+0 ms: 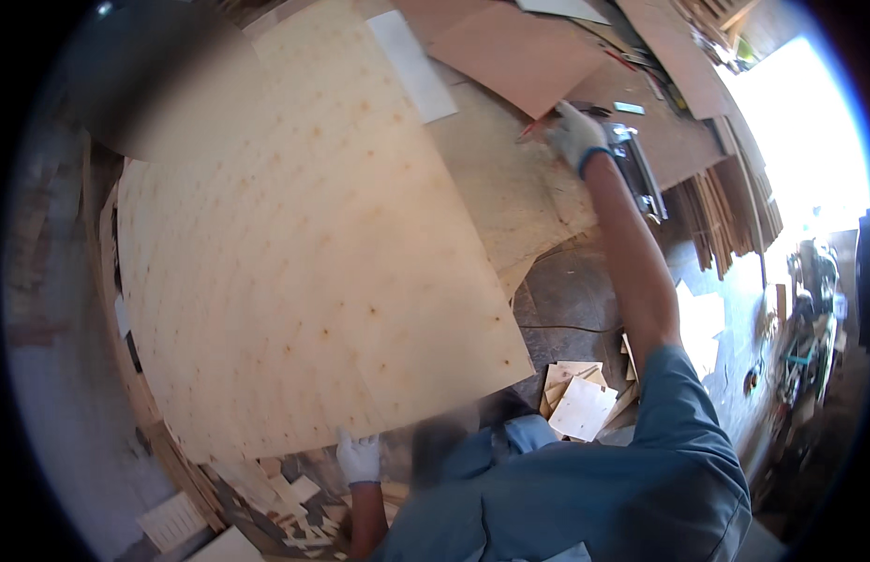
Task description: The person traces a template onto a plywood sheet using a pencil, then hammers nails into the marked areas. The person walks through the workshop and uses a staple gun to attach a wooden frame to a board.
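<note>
A large pale plywood sheet (294,244) with small brown knots lies in front of me. My left hand (359,459), in a white glove, is at its near edge with the fingers closed on the rim. My right arm stretches to the far right, over the workbench (510,178). There my right hand (579,136), gloved too, is closed around a thin red pencil-like stick (530,129) whose tip sticks out on the left. Just right of that hand lies a black and silver tool (636,169), perhaps a nail gun. Its far end is partly hidden behind the hand.
Reddish-brown boards (519,56) and a white strip (411,66) lie at the back. A small teal box (629,108) is beyond my right hand. Wood offcuts (585,403) are piled below the bench, with more scraps (304,515) at lower left. A dark blur covers the upper left.
</note>
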The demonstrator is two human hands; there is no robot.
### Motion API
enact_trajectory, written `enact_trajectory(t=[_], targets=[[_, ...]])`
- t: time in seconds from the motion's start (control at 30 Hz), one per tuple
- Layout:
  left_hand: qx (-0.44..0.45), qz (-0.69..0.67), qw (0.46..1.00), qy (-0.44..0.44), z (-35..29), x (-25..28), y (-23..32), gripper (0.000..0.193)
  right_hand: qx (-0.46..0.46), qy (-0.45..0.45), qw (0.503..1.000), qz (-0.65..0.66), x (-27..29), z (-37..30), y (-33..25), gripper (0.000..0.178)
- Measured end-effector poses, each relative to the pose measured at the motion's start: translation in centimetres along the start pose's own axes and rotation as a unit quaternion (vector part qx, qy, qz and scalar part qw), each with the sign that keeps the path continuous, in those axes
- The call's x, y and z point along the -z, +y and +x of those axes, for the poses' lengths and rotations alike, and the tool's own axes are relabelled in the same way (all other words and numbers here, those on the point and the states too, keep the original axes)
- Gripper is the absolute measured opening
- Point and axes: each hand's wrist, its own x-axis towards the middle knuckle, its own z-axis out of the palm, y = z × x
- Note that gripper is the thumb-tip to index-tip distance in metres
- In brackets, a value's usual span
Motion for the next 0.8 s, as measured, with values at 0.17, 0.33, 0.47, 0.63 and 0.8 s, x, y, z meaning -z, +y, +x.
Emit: enact_trajectory(t=[0.17, 0.33, 0.47, 0.63, 0.8], targets=[[-0.022, -0.033, 0.998, 0.053, -0.7, -0.7, -0.2, 0.046, 0.329, 0.185, 0.755, -0.536, 1.8, -7.4, 0.5, 0.039], [-0.017, -0.026, 0.998, 0.057, -0.2, -0.2, -0.4, 0.049, 0.35, 0.217, 0.595, -0.69, 7.3, -9.1, 3.4, 0.048], [-0.009, -0.037, 0.998, 0.05, -0.5, 0.6, -0.4, 0.048, 0.318, 0.201, 0.591, -0.714, 8.4, -8.2, 4.3, 0.059], [-0.024, -0.01, 0.996, 0.09, 0.7, 1.9, -0.4, 0.047, 0.235, 0.204, 0.614, -0.725, 7.6, -7.8, 3.0, 0.054], [-0.013, -0.028, 0.995, -0.093, -1.0, 2.7, -1.1, 0.045, 0.306, 0.119, 0.604, -0.727, 6.0, -12.3, 1.2, 0.057]])
